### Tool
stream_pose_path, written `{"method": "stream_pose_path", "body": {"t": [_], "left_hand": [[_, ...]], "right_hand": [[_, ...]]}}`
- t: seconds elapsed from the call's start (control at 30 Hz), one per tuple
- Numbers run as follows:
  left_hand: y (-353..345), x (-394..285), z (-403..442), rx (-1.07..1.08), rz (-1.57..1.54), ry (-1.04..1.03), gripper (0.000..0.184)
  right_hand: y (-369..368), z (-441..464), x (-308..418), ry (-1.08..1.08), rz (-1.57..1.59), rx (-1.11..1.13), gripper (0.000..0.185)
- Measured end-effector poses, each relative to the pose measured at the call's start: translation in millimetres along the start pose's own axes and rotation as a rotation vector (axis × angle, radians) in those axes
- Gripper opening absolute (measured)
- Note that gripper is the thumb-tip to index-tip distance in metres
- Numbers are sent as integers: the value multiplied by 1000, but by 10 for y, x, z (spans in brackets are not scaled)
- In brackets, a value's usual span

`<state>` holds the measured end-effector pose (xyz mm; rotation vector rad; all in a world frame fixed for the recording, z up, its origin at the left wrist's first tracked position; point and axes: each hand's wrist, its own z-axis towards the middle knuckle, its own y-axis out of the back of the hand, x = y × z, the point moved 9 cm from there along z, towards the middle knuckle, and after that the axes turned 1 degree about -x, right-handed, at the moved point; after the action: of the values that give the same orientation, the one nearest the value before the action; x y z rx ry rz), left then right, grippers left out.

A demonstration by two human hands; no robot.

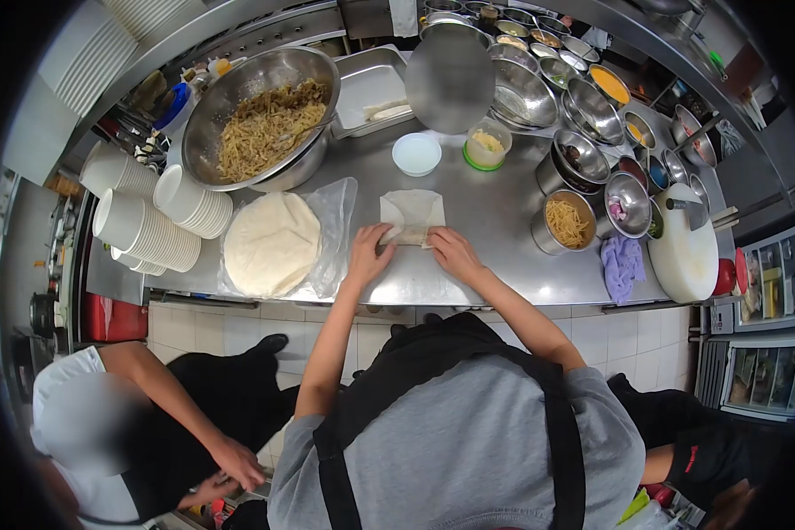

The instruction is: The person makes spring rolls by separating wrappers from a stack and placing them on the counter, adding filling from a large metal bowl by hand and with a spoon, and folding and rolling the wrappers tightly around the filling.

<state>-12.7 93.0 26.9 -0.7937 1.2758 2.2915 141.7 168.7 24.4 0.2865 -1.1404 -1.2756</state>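
A thin pale wrapper [420,203] lies on the steel counter before me, its sides folded in and its near edge rolled around something hidden. My left hand [371,254] closes on the left end of the roll, fingers curled. At the right end, my right hand [456,256] presses on the wrapper with its fingers bent together. A stack of round wrappers [272,243] sits on a plastic sheet [334,231] left of my left hand. Beyond the wrapper are a small bowl of whitish liquid [416,155] and a tub with pale yellow contents [487,145].
A big steel bowl [205,168] of shredded filling [269,132] and a metal tray [371,79] stand at the back left. Stacked white tubs [150,228] line the left side. Rightward are a pot of yellow strips [567,223], a purple cloth [623,268] and several bowls. A co-worker [106,424] is at left.
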Motion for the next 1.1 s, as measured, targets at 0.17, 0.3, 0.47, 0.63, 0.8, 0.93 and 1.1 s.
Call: {"method": "stream_pose_path", "body": {"t": [0.17,0.3,0.47,0.63,0.8,0.93,1.1], "left_hand": [[-108,91,152,192,53,-26,37],[-259,349,330,408,58,13,40],[-457,615,476,645,-58,100,40],[-521,637,512,760,-249,351,41],[-533,761,620,510,-73,77,37],[-299,410,706,244,-48,-14,30],[-240,101,518,252,165,-194,30]], "right_hand": [[-8,95,-116,-87,72,64,26],[15,271,-347,-271,224,185,24],[-60,335,-668,-457,379,225,21],[-75,408,-831,-395,320,157,17],[-76,388,-902,-361,51,98,14],[123,405,-529,-232,-177,-96,22],[40,229,-262,-6,-373,-69,30]]}}
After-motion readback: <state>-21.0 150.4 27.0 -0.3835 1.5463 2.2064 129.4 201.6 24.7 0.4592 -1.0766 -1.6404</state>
